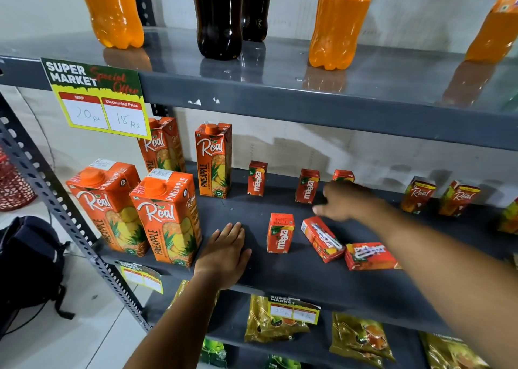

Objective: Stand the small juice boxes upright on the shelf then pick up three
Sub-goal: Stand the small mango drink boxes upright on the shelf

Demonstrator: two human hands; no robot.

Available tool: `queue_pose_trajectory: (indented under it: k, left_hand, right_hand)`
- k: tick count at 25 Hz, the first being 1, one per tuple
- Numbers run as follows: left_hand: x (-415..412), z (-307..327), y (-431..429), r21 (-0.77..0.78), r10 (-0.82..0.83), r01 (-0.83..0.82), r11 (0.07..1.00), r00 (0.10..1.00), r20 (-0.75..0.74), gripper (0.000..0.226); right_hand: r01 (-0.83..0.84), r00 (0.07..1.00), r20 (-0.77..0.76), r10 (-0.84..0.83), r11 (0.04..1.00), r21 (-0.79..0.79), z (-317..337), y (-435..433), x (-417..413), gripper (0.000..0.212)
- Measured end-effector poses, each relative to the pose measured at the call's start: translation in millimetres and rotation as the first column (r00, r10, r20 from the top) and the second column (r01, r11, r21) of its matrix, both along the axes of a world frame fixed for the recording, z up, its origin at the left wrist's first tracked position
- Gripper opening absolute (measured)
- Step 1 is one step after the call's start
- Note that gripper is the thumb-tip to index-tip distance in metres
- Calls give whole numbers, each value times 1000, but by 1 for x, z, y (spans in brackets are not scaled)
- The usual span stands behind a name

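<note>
Small red Maaza juice boxes sit on the dark middle shelf. One stands upright near the front. Two lie flat to its right, one angled and one on its side. At the back, two stand upright and a third is partly hidden behind my right hand. My right hand hovers, blurred, above the flat boxes, fingers spread, holding nothing. My left hand rests flat on the shelf, left of the front box.
Tall Real pineapple cartons stand at the shelf's left. Small Real boxes stand at the right back. Soda bottles fill the upper shelf, packets the lower one. A dark bag lies on the floor at left.
</note>
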State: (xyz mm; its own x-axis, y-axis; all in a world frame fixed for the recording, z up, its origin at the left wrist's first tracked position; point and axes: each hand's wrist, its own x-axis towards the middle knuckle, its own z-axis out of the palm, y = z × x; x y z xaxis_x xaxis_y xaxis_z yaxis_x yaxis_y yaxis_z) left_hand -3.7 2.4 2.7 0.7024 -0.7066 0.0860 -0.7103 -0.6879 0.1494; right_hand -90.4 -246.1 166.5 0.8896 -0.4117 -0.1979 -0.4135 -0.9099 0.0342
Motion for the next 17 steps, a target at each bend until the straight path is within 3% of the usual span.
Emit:
queue_pose_trajectory:
  k: [2,4,7,11,14,17]
  left_hand:
    - [1,0,-1,0,1,-1,1000,1000,-6,63]
    - [0,0,-1,8,-1,1,1000,1000,-9,63]
    - [-1,1,0,12,-5,5,1000,1000,-10,62]
    - [-1,1,0,15,-2,2,1000,1000,-15,62]
    - [-1,-1,0,0,-4,4,1000,1000,-20,62]
    - [-1,-1,0,2,2,-2,1000,1000,-24,63]
  right_hand:
    - [73,987,-147,-65,996,53,-19,-15,-18,56]
    - [102,979,-182,-96,994,24,-44,-15,-33,66]
    - [126,983,-124,-135,989,-79,-75,-5,-44,75]
    - [150,988,47,-149,988,-34,-72,-3,-42,60]
    - [-53,983,171,72,992,-114,-45,-4,-38,50]
    - [-396,900,95,426,888,-235,-22,-5,-36,53]
